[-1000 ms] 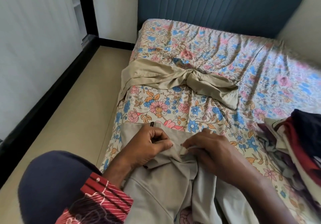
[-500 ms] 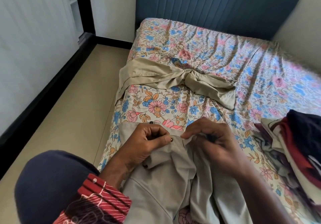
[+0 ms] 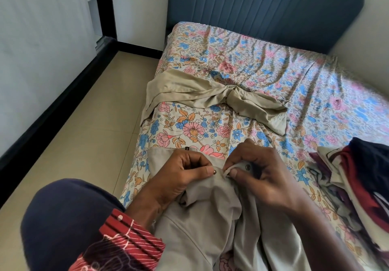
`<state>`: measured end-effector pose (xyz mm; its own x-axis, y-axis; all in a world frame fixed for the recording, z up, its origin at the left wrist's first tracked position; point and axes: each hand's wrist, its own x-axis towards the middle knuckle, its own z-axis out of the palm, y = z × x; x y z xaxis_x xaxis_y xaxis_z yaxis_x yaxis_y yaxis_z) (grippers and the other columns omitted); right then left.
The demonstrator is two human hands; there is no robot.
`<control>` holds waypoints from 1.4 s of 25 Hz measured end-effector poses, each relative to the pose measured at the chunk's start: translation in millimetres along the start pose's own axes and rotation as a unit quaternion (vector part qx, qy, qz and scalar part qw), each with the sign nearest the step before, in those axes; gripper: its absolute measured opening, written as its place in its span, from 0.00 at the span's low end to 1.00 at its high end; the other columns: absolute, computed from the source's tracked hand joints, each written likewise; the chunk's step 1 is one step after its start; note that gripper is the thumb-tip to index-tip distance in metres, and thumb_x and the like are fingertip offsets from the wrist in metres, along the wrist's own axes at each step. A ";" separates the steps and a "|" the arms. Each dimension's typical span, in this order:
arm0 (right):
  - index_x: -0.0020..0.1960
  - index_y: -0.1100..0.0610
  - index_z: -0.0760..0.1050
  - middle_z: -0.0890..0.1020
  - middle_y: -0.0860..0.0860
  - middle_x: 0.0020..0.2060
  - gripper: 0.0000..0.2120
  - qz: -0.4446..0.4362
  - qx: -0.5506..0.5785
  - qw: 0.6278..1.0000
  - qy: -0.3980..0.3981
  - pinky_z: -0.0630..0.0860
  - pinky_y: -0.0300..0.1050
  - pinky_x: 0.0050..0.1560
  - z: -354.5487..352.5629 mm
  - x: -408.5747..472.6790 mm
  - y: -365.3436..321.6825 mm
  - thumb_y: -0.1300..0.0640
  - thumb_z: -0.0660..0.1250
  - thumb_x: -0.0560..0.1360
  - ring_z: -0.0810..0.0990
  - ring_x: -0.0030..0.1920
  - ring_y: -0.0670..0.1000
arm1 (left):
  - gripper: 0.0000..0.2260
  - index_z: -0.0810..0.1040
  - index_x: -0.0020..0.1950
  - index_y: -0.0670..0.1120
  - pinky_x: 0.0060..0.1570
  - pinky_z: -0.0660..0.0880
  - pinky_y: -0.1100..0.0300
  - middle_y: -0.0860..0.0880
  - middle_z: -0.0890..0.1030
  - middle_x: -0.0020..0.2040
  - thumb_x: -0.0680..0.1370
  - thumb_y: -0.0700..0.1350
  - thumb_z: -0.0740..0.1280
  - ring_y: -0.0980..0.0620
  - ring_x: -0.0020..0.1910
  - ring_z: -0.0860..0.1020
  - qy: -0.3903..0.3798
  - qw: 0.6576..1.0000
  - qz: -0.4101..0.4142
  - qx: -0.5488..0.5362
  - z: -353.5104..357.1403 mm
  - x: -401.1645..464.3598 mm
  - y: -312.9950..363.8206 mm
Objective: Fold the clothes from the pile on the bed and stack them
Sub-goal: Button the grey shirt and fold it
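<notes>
Head view looks down on a bed [image 3: 263, 64] covered by a floral sheet, with a blue padded headboard [image 3: 263, 7] at the far end. At the near edge lies a pair of grey-beige trousers [image 3: 210, 218], waistband toward the headboard and legs running back under the person's arms. The left hand [image 3: 181, 176] pinches the left end of the open waistband, thumb and curled fingers closed on the cloth just beside a small metal stud [image 3: 215, 172]. The right hand [image 3: 259, 171] pinches the opposite flap, thumb pressed on the fabric edge, next to a dark round button [image 3: 248, 167] (the two ends are close but not joined). Further up the bed a crumpled khaki garment [image 3: 210, 96] lies across the sheet, partly hanging over the left side. At the right edge sits the pile of clothes [image 3: 357, 182], dark navy, maroon and white pieces heaped together. A red striped sleeve [image 3: 130, 239] covers the left forearm.
</notes>
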<state>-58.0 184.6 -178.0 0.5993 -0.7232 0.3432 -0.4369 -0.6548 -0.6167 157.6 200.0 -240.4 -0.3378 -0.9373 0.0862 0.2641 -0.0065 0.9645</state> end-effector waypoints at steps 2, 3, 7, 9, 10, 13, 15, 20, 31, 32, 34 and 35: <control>0.46 0.56 0.84 0.84 0.43 0.43 0.06 -0.026 -0.036 0.999 -0.012 0.77 0.48 0.48 2.8 3.6 -0.5 0.64 0.72 0.73 0.83 0.46 0.48 | 0.06 0.85 0.36 0.47 0.39 0.74 0.63 0.47 0.81 0.34 0.73 0.40 0.72 0.54 0.36 0.77 0.002 1.000 0.001 0.007 0.1 -0.3 -1.5; 0.47 0.55 0.84 0.84 0.42 0.43 0.06 -0.026 -0.047 0.998 -0.013 0.77 0.46 0.48 4.5 4.4 -0.9 0.63 0.72 0.73 0.83 0.46 0.47 | 0.06 0.85 0.36 0.47 0.39 0.74 0.62 0.47 0.81 0.34 0.72 0.40 0.72 0.54 0.36 0.77 0.005 1.000 0.004 0.011 0.0 -0.8 -1.7; 0.48 0.50 0.83 0.83 0.41 0.42 0.07 0.033 -0.046 0.998 0.003 0.74 0.38 0.41 6.3 6.0 -4.4 0.59 0.74 0.72 0.82 0.43 0.46 | 0.04 0.84 0.37 0.43 0.38 0.74 0.64 0.47 0.82 0.34 0.72 0.39 0.72 0.55 0.35 0.78 0.019 1.000 0.014 0.009 0.1 -0.5 -1.7; 0.47 0.50 0.82 0.83 0.42 0.41 0.06 0.033 -0.058 0.998 -0.008 0.74 0.38 0.41 7.3 6.4 -4.6 0.58 0.75 0.72 0.82 0.43 0.46 | 0.04 0.84 0.36 0.43 0.37 0.74 0.64 0.48 0.82 0.33 0.72 0.39 0.72 0.56 0.34 0.78 0.026 0.999 0.019 0.012 0.6 -0.3 -2.3; 0.47 0.50 0.82 0.83 0.41 0.41 0.06 0.029 -0.069 0.997 -0.014 0.74 0.36 0.41 8.3 6.3 -4.8 0.58 0.74 0.72 0.82 0.43 0.44 | 0.05 0.84 0.36 0.44 0.37 0.74 0.64 0.48 0.82 0.33 0.72 0.39 0.72 0.56 0.34 0.78 0.027 0.999 0.020 0.017 1.0 -0.5 -2.5; 0.46 0.49 0.82 0.82 0.40 0.40 0.06 0.033 -0.096 0.995 -0.025 0.72 0.33 0.42 10.8 5.9 -5.9 0.57 0.74 0.72 0.81 0.43 0.42 | 0.10 0.84 0.37 0.44 0.37 0.74 0.65 0.49 0.83 0.33 0.76 0.34 0.73 0.57 0.34 0.79 0.027 0.999 0.018 0.042 1.0 -1.0 -4.2; 0.46 0.48 0.82 0.83 0.40 0.40 0.06 0.042 -0.103 0.994 -0.024 0.73 0.33 0.43 10.9 6.8 -5.9 0.57 0.74 0.72 0.81 0.43 0.42 | 0.11 0.84 0.38 0.44 0.37 0.75 0.65 0.50 0.83 0.34 0.77 0.32 0.71 0.57 0.34 0.79 0.036 0.997 0.021 0.057 -0.5 0.1 -6.1; 0.46 0.47 0.81 0.85 0.41 0.41 0.06 0.080 -0.095 0.992 -0.023 0.76 0.36 0.41 15.2 8.4 -5.0 0.57 0.73 0.73 0.83 0.43 0.43 | 0.09 0.84 0.40 0.43 0.39 0.74 0.67 0.52 0.84 0.34 0.76 0.32 0.73 0.59 0.35 0.80 0.059 0.992 0.043 0.102 1.7 1.1 -7.6; 0.48 0.52 0.79 0.83 0.50 0.38 0.02 0.139 -0.239 0.961 0.015 0.68 0.45 0.40 51.3 14.9 -14.2 0.58 0.70 0.76 0.80 0.41 0.53 | 0.09 0.83 0.38 0.42 0.42 0.76 0.58 0.44 0.83 0.36 0.77 0.35 0.72 0.51 0.38 0.79 0.104 0.992 -0.006 0.073 -2.1 0.4 -16.0; 0.48 0.52 0.79 0.83 0.50 0.38 0.02 0.136 -0.238 0.962 0.015 0.69 0.46 0.40 52.9 14.6 -13.6 0.58 0.69 0.76 0.79 0.40 0.53 | 0.07 0.84 0.40 0.41 0.44 0.77 0.57 0.43 0.84 0.38 0.77 0.35 0.73 0.50 0.40 0.80 0.100 0.992 -0.013 0.074 -4.2 -0.2 -14.5; 0.50 0.50 0.78 0.81 0.45 0.39 0.06 0.129 -0.222 0.966 0.022 0.70 0.39 0.41 45.2 11.3 -11.3 0.57 0.71 0.74 0.77 0.40 0.48 | 0.03 0.85 0.42 0.39 0.45 0.77 0.57 0.42 0.85 0.40 0.76 0.37 0.75 0.51 0.41 0.81 0.086 0.993 -0.027 0.081 -9.7 -1.8 -9.5; 0.52 0.49 0.78 0.80 0.42 0.42 0.09 0.127 -0.211 0.969 0.016 0.68 0.33 0.42 35.9 8.7 -8.2 0.56 0.73 0.73 0.76 0.41 0.44 | 0.03 0.85 0.42 0.39 0.44 0.77 0.57 0.42 0.85 0.40 0.75 0.38 0.76 0.51 0.40 0.81 0.081 0.992 -0.034 0.089 -13.3 -2.5 -7.0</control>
<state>-25.1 191.6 -195.4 0.4185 -0.8748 0.2442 -0.8066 -0.4815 -0.3428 168.6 197.7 -250.7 -0.1966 -0.9805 -0.0071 0.0767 -0.0226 0.9968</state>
